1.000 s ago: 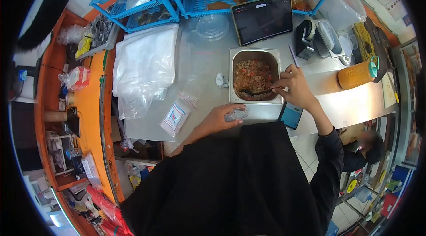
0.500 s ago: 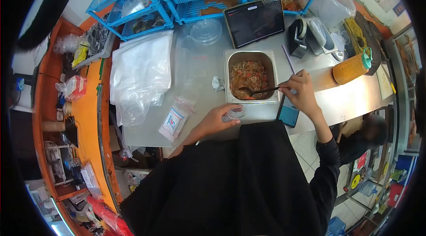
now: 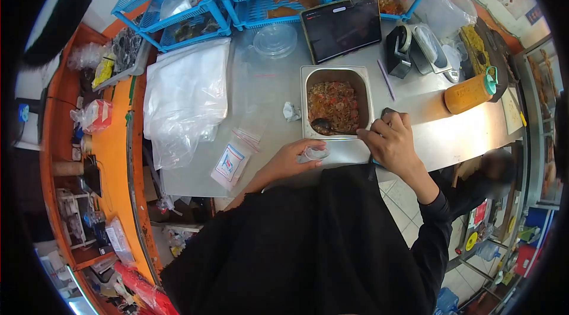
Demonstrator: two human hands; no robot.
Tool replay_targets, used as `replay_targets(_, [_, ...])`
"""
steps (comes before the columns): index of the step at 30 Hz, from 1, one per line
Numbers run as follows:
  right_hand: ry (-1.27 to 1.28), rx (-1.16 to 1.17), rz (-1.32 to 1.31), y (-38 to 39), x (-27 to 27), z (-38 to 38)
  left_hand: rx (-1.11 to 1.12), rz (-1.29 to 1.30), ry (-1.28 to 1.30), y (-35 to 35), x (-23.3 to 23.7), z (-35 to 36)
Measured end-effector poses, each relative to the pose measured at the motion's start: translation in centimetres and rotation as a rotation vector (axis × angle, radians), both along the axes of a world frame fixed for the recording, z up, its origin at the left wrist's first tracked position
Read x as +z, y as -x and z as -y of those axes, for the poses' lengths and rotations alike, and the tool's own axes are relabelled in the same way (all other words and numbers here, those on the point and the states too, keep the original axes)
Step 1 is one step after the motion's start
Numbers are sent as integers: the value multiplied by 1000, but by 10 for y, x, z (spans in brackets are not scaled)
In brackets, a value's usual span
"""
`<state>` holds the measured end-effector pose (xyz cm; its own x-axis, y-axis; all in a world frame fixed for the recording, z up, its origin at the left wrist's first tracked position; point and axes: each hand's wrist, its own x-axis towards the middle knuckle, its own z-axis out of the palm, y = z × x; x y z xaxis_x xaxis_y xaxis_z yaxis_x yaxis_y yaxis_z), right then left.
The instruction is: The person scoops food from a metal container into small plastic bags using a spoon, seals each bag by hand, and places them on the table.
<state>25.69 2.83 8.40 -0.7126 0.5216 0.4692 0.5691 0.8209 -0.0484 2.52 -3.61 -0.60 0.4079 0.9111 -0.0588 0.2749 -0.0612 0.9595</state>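
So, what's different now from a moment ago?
The right hand has come down toward the person's body, to the near right corner of the metal pan, bringing the dark spoon to the pan's near left part. Nothing was let go or newly taken hold of. The left hand still holds the small clear cup beside the pan.

On my feed I see the pan [image 3: 304, 101] on the table [image 3: 424, 116], the tablet [image 3: 342, 27] behind it, bags [image 3: 188, 87] to the pan's left, the bottle [image 3: 467, 95] to its right, the spoon [image 3: 321, 125] in the food [image 3: 335, 101].
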Motion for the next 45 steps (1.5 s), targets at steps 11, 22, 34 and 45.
replay_targets(11, [626, -281, -245, -15, -36, -27, -24, 178, 171, 4, -1, -2])
replay_targets(22, [1321, -633, -744, -68, -88, -18, 197, 363, 41, 47, 20, -20])
replay_targets(34, [54, -203, -155, -18, -39, 4, 342, 448, 109, 39, 32, -27])
replay_targets(45, [96, -53, -78, -1, -47, -12, 313, 470, 135, 33, 30, -33])
